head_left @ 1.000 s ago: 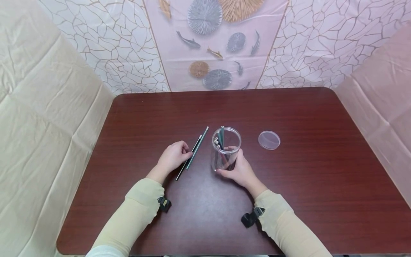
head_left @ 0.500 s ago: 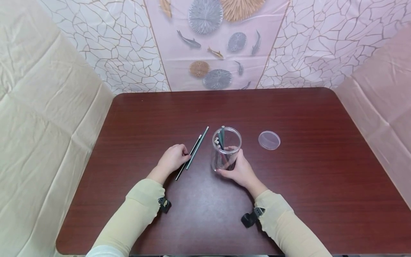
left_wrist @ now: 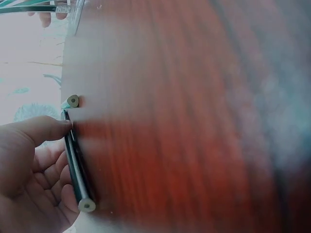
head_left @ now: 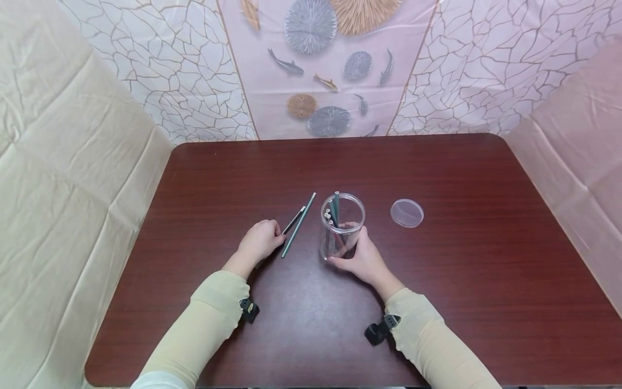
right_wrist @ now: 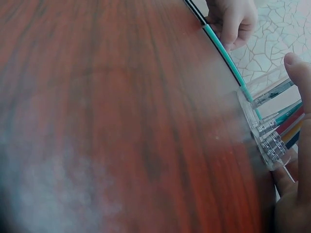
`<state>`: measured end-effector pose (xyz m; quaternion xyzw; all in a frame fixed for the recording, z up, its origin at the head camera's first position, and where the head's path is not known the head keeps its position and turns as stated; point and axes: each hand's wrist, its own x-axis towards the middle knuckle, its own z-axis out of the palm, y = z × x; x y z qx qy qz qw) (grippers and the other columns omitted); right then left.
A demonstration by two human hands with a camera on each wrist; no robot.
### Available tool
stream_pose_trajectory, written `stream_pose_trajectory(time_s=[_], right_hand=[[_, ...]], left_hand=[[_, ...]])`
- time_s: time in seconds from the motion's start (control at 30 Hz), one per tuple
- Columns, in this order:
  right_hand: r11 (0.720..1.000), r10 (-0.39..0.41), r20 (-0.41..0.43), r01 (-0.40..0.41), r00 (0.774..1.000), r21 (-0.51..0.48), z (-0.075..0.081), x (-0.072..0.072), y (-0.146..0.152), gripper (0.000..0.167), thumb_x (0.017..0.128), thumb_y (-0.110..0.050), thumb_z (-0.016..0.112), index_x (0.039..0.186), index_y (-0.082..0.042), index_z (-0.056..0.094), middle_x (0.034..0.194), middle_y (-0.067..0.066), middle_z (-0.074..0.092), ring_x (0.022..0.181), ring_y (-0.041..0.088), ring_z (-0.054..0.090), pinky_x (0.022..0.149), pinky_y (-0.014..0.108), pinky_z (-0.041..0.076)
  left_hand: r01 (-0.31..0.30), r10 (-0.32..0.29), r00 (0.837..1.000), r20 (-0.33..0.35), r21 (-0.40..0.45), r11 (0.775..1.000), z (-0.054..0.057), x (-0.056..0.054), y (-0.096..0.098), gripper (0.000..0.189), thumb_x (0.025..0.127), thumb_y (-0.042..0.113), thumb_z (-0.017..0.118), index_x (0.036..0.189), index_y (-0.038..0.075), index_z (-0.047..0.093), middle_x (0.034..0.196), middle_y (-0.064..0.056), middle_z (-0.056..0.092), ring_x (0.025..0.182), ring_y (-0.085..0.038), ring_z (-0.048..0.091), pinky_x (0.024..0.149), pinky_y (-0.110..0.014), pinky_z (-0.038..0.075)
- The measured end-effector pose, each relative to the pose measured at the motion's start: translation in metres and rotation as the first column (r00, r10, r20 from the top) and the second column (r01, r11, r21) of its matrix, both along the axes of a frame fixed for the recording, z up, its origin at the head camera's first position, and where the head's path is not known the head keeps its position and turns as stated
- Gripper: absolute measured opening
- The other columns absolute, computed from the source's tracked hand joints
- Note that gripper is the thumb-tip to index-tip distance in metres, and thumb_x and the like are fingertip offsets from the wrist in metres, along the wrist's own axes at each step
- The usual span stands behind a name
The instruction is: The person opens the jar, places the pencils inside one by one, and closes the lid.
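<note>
In the head view my left hand (head_left: 258,240) pinches a black pencil (head_left: 295,218) low over the table. The left wrist view shows the thumb on top of this pencil (left_wrist: 75,167), its flat end toward the camera. Just to the right lies a green pencil (head_left: 299,224) on the tabletop. My right hand (head_left: 360,258) grips the lower part of a clear jar (head_left: 343,233), which stands upright and uncapped. Several pencils (head_left: 332,213) lean inside it toward the left. Part of the black pencil is hidden by the left hand.
A round clear lid (head_left: 407,213) lies flat to the right of the jar. The brown table (head_left: 466,302) has rounded far corners, and patterned cloth (head_left: 184,70) hangs behind it.
My left hand has drawn slightly back to the left. The black pencil has shifted away from the green pencil at its near end. The right hand and jar stay in place.
</note>
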<state>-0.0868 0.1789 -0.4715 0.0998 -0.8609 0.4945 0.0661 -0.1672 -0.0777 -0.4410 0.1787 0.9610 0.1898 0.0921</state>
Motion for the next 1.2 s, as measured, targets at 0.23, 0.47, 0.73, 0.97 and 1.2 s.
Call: stream_pose_trajectory(time_s=[0.23, 0.47, 0.73, 0.97, 1.2], right_hand=[[1.000, -0.005, 0.007, 0.005, 1.000, 0.007, 0.000, 0.000, 0.000, 0.089, 0.064, -0.023, 0.087, 0.131, -0.005, 0.031, 0.128, 0.007, 0.054, 0.119, 0.023, 0.048, 0.100, 0.043, 0.034], [1.000, -0.005, 0.010, 0.005, 1.000, 0.002, 0.002, 0.000, 0.000, 0.089, 0.064, -0.022, 0.087, 0.131, -0.004, 0.031, 0.128, 0.008, 0.053, 0.119, 0.024, 0.048, 0.100, 0.044, 0.034], [1.000, -0.001, 0.006, 0.001, 1.000, 0.007, 0.004, 0.000, -0.001, 0.088, 0.064, -0.022, 0.087, 0.131, -0.004, 0.031, 0.129, 0.007, 0.053, 0.120, 0.023, 0.048, 0.100, 0.044, 0.034], [1.000, 0.000, -0.015, 0.000, 1.000, -0.004, 0.000, -0.001, -0.001, 0.079, 0.064, -0.021, 0.087, 0.123, -0.006, 0.037, 0.129, 0.006, 0.052, 0.120, 0.023, 0.047, 0.101, 0.042, 0.033], [1.000, -0.002, -0.017, 0.001, 1.000, -0.015, -0.003, -0.002, 0.000, 0.070, 0.064, -0.021, 0.087, 0.114, -0.008, 0.040, 0.129, 0.005, 0.051, 0.122, 0.023, 0.046, 0.102, 0.040, 0.032]], left_hand=[[-0.044, 0.044, 0.999, 0.016, 0.014, 0.999, 0.000, -0.003, -0.001, 0.011, 0.082, 0.021, 0.058, 0.077, 0.011, 0.057, 0.070, 0.000, 0.057, 0.068, -0.019, 0.055, 0.064, -0.034, 0.046], [-0.111, 0.105, 0.992, 0.069, 0.088, 0.990, 0.004, -0.003, -0.005, 0.010, 0.085, 0.021, 0.057, 0.085, 0.012, 0.052, 0.067, 0.001, 0.059, 0.064, -0.020, 0.055, 0.060, -0.034, 0.044], [-0.104, 0.086, 0.990, 0.108, 0.179, 0.978, 0.007, -0.004, -0.005, 0.010, 0.086, 0.017, 0.058, 0.088, 0.010, 0.050, 0.067, 0.002, 0.058, 0.060, -0.015, 0.053, 0.060, -0.030, 0.042], [-0.113, 0.052, 0.982, 0.182, 0.339, 0.934, 0.014, -0.004, -0.004, 0.014, 0.083, 0.008, 0.052, 0.097, 0.008, 0.052, 0.065, -0.001, 0.059, 0.055, -0.014, 0.054, 0.056, -0.029, 0.044], [-0.163, 0.041, 0.971, 0.237, 0.523, 0.837, 0.024, -0.002, -0.003, 0.014, 0.090, 0.006, 0.050, 0.099, 0.010, 0.061, 0.071, -0.006, 0.060, 0.061, -0.019, 0.056, 0.058, -0.030, 0.046]])
